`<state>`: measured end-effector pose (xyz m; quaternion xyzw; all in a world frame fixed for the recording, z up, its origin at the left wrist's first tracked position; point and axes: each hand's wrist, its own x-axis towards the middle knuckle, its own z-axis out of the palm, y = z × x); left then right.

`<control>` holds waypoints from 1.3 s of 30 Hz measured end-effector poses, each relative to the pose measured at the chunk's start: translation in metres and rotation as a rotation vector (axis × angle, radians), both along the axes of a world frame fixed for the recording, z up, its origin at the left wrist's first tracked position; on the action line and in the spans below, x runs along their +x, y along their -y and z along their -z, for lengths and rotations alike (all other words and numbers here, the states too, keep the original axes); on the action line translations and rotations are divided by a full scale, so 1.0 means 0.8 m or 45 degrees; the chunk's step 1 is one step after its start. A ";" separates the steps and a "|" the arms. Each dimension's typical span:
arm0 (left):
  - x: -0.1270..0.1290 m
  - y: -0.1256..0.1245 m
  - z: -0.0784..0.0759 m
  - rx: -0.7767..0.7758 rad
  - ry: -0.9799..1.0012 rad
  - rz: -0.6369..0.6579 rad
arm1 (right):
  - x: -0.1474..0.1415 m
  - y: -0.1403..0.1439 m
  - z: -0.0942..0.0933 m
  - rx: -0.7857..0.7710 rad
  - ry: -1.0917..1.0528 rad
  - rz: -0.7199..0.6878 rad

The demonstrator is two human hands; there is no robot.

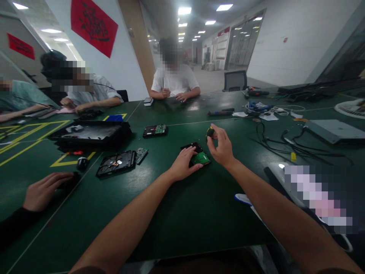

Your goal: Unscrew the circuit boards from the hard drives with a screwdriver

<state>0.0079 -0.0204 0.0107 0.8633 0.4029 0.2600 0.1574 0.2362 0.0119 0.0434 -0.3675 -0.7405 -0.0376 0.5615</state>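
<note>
The hard drive (197, 146) lies flat on the desk (171, 213) beneath the left hand (184, 163), which covers part of its near side and black upper surface. Its green circuit board (201, 158) faces up, showing between that hand's spread thumb and fingers and on toward the right hand (222, 147). The stubby tool (210, 132), dark with yellow-green markings, is pinched in the right hand's fingertips, raised clear of the drive; its working tip cannot be made out.

black-green drive (202, 157), yellow-black tool (210, 131), green table (188, 213)
</note>
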 end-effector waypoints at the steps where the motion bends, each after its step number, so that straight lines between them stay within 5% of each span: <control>1: 0.000 0.000 0.000 0.000 0.000 -0.002 | 0.000 0.000 0.000 -0.002 -0.006 0.010; 39: 0.001 0.001 -0.002 -0.011 0.004 -0.003 | 0.001 0.002 -0.002 -0.016 0.025 0.039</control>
